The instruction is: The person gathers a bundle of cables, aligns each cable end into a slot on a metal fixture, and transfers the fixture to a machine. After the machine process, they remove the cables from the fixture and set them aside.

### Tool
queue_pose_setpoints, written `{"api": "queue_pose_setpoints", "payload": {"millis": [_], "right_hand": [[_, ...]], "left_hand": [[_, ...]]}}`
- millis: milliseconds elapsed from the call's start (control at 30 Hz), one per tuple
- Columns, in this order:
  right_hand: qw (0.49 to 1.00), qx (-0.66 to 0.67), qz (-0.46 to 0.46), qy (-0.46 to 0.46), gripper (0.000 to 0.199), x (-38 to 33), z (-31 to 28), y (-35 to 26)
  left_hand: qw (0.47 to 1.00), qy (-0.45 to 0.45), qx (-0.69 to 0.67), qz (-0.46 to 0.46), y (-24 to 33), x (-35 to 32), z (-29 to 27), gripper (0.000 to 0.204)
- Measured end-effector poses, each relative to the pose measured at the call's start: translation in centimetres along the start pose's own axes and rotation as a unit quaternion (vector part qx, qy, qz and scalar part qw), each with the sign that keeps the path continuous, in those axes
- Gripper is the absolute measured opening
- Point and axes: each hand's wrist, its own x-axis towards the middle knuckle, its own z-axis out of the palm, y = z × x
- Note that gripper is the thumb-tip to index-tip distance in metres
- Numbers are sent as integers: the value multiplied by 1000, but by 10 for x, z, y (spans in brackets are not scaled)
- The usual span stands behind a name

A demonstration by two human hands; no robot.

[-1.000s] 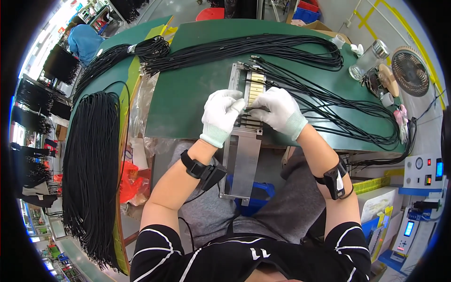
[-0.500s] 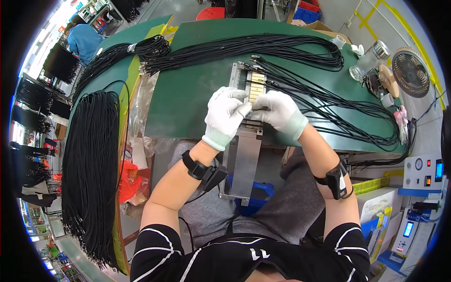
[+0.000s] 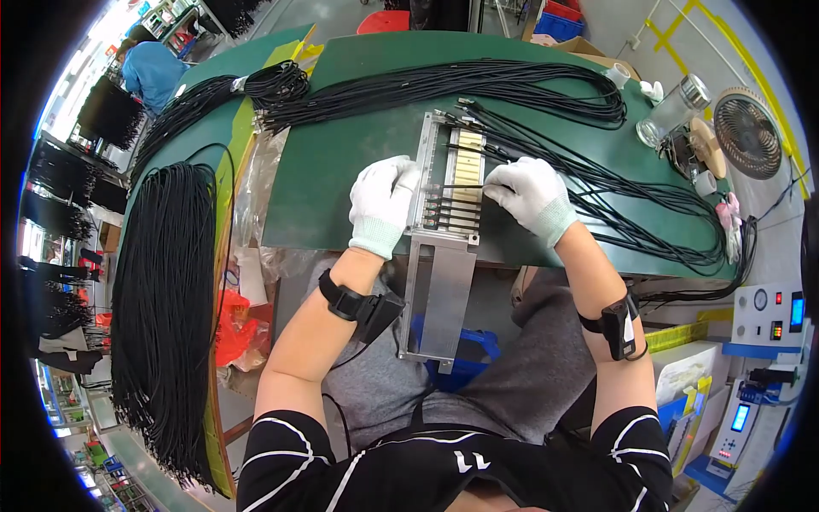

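Observation:
A metal fixture (image 3: 422, 154) with a row of pale yellow blocks (image 3: 467, 162) stands at the green table's near edge. Several short black cable ends (image 3: 452, 215) lie side by side across its near part. Another black cable (image 3: 456, 186) stretches over the blocks just beyond them. My right hand (image 3: 533, 196), in a white glove, pinches this cable at the fixture's right side. White-gloved too, my left hand (image 3: 380, 200) rests at the left rail with its fingers curled together near the cable's other end. Whatever those fingers hold is hidden.
Long black cables (image 3: 631, 192) run rightward from the fixture. More bundles lie at the back (image 3: 512, 81) and hang at left (image 3: 166, 299). A glass jar (image 3: 674, 111) and a fan (image 3: 746, 132) stand at far right. Someone in blue (image 3: 152, 77) sits at far left.
My hands, close together over the fixture before, have moved apart: the left to the left rail, the right to the right side. The cable now shows stretched across the blocks, and the nearer cable ends are uncovered.

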Motion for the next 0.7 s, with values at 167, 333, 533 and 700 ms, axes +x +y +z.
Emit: {"api": "queue_pose_setpoints", "payload": {"millis": [167,333,533,700], "right_hand": [[1000,-18,-12,-10,11,0,2,4],[1000,-20,-14,-12,12,1,1,0],[998,-49,18,-28,13,0,-3,-10],[998,-53,28,-33,13,2,-3,-16]], "left_hand": [[993,-91,-32,-63,5,1,-7,21],[995,-46,-73,-43,-2,-5,1,18],[997,-48,-50,-35,2,-2,1,18],[994,-29,-70,-78,-4,-6,4,18]]}}
